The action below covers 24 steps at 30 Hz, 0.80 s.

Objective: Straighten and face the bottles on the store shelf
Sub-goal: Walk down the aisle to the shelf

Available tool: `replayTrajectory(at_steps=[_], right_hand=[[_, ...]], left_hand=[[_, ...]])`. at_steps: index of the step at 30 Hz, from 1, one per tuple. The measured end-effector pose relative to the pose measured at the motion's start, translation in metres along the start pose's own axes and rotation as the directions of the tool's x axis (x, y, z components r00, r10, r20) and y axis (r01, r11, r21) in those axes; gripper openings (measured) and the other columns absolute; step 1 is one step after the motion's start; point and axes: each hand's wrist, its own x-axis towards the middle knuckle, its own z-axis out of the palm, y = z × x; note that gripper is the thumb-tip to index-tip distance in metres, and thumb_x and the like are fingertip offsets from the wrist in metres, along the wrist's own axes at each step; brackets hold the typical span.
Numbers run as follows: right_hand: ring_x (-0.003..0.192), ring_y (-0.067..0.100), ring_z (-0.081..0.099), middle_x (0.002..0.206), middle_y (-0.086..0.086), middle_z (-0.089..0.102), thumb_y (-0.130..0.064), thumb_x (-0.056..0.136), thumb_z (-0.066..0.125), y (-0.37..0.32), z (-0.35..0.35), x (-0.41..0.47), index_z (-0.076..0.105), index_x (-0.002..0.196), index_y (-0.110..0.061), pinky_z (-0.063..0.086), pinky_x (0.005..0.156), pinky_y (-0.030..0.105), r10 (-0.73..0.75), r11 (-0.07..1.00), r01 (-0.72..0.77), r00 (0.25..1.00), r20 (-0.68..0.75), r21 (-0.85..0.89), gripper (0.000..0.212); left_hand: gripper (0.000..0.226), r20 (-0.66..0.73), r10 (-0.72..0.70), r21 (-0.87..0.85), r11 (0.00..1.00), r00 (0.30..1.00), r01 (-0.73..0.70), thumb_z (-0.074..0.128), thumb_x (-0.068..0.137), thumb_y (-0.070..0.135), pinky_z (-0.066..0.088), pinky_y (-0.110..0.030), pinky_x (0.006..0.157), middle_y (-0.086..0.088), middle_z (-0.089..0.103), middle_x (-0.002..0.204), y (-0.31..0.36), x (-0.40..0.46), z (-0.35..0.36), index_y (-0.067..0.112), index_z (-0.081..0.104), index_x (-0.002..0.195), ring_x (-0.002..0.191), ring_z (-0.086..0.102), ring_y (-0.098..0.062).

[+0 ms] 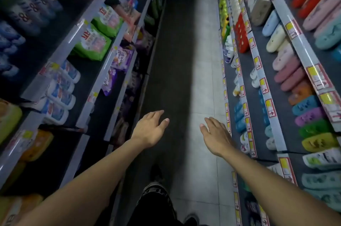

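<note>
White bottles (pixel 60 94) sit left; my left hand (pixel 150 129) and right hand (pixel 215 133) hang empty, fingers spread, mid-aisle, ready to reach.

Bare, sleeveless forearms (pixel 88 185); dark trousers (pixel 156 205); dark shoe (pixel 191 219).

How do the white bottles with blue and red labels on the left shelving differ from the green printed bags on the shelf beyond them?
The white bottles with blue and red labels are rigid, capped and packed in a tight row; the green printed bags are soft pouches, fewer and larger. The bottles sit nearer the left hand. Both face the aisle, untouched.
</note>
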Motion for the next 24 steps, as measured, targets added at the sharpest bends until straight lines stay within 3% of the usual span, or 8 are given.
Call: replayTrajectory(at_steps=[12, 24], right_hand=[[0.153, 0.02, 0.019, 0.167, -0.005, 0.022, -0.057, 0.102, 0.02, -0.079, -0.045, 0.196, 0.027, 0.159, -0.026, 0.019, 0.123, 0.04, 0.024, 0.998, -0.023, 1.0, 0.015, -0.061, 0.065], [0.152, 0.023, 0.021, 0.167, -0.003, 0.023, -0.057, 0.103, 0.018, -0.142, -0.112, 0.379, 0.027, 0.159, -0.024, 0.022, 0.123, 0.043, 0.105, 0.99, -0.107, 0.994, -0.027, -0.097, 0.065]], left_hand=[[0.063, 0.068, -0.03, -0.039, 0.999, 0.997, 0.033, 0.03, 0.102, 0.058, 0.022, -0.038, 0.119, 0.003, 0.033, 0.161, -0.032, 0.207, -0.081, 0.027, 0.031, 0.156, 0.15, 0.024, -0.018], [0.065, 0.145, 0.038, 0.001, 0.999, 0.989, -0.038, 0.029, 0.1, 0.059, 0.026, -0.04, 0.119, 0.002, 0.036, 0.16, -0.031, 0.414, -0.155, 0.025, 0.033, 0.155, 0.149, 0.027, -0.019]])
